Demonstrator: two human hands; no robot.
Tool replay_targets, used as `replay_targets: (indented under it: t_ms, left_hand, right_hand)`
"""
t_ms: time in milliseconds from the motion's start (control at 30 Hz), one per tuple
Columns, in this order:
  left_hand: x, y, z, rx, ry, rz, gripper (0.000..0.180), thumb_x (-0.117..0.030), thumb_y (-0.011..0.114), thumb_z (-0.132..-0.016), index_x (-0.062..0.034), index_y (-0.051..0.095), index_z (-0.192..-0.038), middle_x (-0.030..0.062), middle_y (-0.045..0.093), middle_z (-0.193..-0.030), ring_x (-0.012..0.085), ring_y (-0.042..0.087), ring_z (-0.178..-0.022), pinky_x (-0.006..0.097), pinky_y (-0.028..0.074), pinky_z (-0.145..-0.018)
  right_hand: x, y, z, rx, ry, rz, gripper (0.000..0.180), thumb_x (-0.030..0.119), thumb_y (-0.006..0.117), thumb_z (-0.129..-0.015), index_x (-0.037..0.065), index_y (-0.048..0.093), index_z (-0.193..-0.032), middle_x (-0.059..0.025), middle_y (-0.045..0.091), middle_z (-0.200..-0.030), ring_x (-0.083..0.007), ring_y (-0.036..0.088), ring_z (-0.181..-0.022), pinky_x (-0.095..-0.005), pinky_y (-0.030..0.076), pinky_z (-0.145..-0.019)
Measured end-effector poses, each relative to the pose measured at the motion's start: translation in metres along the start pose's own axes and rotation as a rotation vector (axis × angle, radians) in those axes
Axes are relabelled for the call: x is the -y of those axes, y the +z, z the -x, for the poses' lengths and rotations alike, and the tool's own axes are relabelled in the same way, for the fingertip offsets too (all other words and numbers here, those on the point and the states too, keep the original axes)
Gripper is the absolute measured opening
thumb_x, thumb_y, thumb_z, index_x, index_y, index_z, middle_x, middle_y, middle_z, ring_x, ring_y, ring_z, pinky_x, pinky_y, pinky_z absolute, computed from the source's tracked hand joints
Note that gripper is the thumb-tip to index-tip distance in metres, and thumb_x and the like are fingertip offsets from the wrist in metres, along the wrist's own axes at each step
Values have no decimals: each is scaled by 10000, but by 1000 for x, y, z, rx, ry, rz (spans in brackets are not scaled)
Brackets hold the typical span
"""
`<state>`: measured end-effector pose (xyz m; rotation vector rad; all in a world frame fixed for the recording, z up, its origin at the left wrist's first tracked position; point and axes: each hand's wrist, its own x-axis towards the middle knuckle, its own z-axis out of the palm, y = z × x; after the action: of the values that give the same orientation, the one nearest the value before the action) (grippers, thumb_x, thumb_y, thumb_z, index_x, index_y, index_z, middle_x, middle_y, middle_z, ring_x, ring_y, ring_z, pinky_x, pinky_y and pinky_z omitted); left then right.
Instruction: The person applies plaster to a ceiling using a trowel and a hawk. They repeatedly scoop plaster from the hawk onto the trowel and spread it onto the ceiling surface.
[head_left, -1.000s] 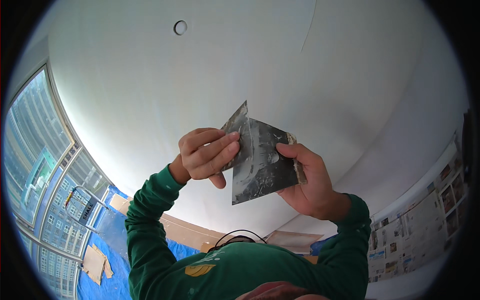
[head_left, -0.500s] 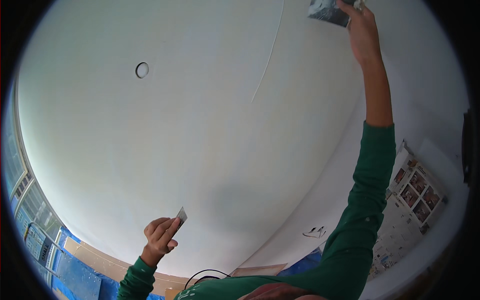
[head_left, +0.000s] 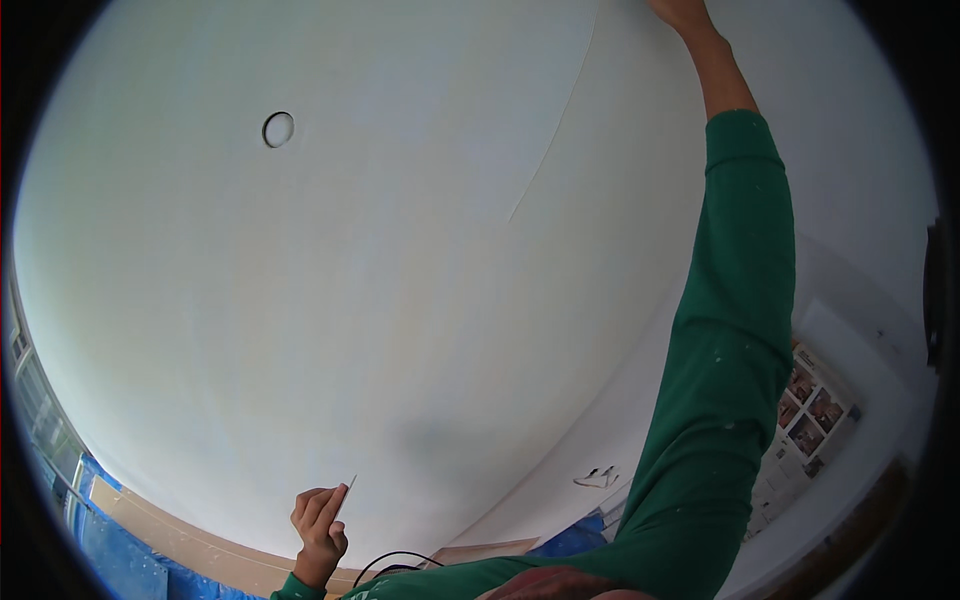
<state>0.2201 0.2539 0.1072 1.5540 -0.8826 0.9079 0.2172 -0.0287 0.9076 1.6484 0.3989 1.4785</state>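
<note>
Head view
Landmark: the white ceiling (head_left: 400,300), which fills most of the picture.
Left hand (head_left: 320,525): low under the ceiling, near the bottom edge; fingers curled narrow, pinching a thin flat blade (head_left: 343,497) between thumb and fingertips.
Blade: held almost edge-on, its tip pointing up toward the ceiling and apart from it; its kind cannot be told.
Right hand (head_left: 682,12): raised to the top edge against the ceiling, mostly cut off by the rim; whether it is wide, narrow or holding something cannot be told.
Right arm: green sleeve (head_left: 735,340) stretched straight up toward the ceiling.
Round hole (head_left: 278,129): in the ceiling, upper left, well apart from both hands.
Thin line (head_left: 555,125): a faint seam across the ceiling, left of the raised arm.
Wall papers (head_left: 805,420): sheets with pictures on the wall below the ceiling, right of the sleeve.
Blue sheeting (head_left: 120,560): far under the ceiling, lower left.
</note>
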Motion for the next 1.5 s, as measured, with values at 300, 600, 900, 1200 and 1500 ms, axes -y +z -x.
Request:
replay_targets:
  t_ms: [300,600,900,1200,1500]
  left_hand:
    - [8,17,-4,10,-25,62,601,-452,344,-1095,6,732,-1135,121,690,-951,300,631,-874,403,523,-749]
    - [18,42,-29,2,-17,165,599,-429,344,-1098,30,729,-1108,129,681,-934,307,632,-873,406,520,-752]
    - [15,63,-51,-35,-57,306,601,-404,318,-1105,47,715,-1110,153,672,-933,319,629,-871,403,497,-778]
    - [0,74,-70,-100,-115,468,612,-405,293,-1114,58,693,-1132,170,664,-953,311,617,-873,398,489,-774]
    - [-14,77,-96,-167,-575,913,612,-458,323,-1115,72,627,-1137,136,646,-1012,208,621,-845,317,485,-760]
  right_hand:
    - [1,20,-1,-19,81,129,278,17,489,-899,-34,679,-1096,-250,612,-1135,-416,575,-1120,-491,473,-991]
    - [52,-8,8,240,185,-10,343,30,478,-898,-68,667,-1166,-254,623,-1167,-402,594,-1103,-460,472,-984]
    - [158,-34,102,277,236,-203,353,63,530,-896,-56,668,-1198,-187,647,-1126,-337,619,-1061,-398,494,-941]
    - [244,-56,214,274,157,-236,495,59,706,-740,-13,661,-1227,-89,617,-1087,-273,594,-976,-373,468,-821]
    - [354,-70,281,399,252,-349,553,67,746,-711,-23,639,-1246,-80,575,-1122,-261,562,-978,-399,423,-757]
